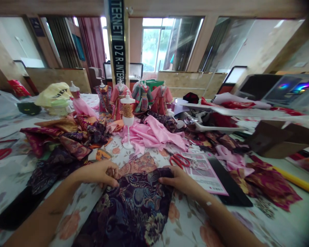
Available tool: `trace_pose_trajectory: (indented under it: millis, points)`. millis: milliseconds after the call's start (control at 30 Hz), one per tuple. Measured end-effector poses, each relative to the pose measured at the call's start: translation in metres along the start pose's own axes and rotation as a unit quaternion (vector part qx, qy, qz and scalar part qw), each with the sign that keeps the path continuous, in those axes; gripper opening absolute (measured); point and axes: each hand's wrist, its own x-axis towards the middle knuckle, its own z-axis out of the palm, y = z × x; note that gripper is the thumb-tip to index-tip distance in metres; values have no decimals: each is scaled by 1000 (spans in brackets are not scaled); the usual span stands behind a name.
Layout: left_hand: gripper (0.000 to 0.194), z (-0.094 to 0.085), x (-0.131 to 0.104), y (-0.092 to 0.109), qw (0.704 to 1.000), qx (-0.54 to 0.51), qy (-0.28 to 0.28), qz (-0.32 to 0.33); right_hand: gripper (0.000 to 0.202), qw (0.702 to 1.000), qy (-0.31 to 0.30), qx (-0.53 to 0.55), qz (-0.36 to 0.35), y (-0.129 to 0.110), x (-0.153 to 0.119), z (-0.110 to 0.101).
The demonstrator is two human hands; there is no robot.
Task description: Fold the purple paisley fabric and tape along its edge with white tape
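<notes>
A dark purple brocade fabric (136, 206) with paisley and flower patterns hangs between my two hands at the front of the table. My left hand (99, 175) pinches its upper left edge, fingers curled. At the upper right corner, my right hand (176, 178) grips the same cloth, thumb in front and fingers behind. Just beyond the edge lies a peach paisley fabric piece (140, 164), partly covered by the dark cloth. A small white mannequin (128, 121) with a gold patterned band around its chest stands behind it.
Pink satin (154, 132) lies around the mannequin. Red-handled scissors (179, 160) rest by a printed sheet (208, 175) on a black board (231, 195). Several dressed mini mannequins (143, 97) stand at the back. Fabric scraps (67, 137) pile up left; a cardboard box (283, 137) sits right.
</notes>
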Motion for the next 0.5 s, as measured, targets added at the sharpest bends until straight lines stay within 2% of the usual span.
trace_pose_trajectory:
  millis: [167,233,300,400,500]
  points:
    - [23,-5,2,-6,999,-28,-32,6,28,998,1,14,-61,1,3,7]
    - [21,-8,4,-8,999,-37,-32,9,27,992,33,-28,-118,3,6,9]
    - [19,-11,6,-10,999,-34,-27,22,24,977,94,-101,-164,4,11,10]
    - [18,-13,6,-11,999,-21,-14,40,20,953,150,-203,-165,4,19,13]
    - [15,-13,7,-10,999,10,11,39,21,944,147,-249,-160,-1,29,16]
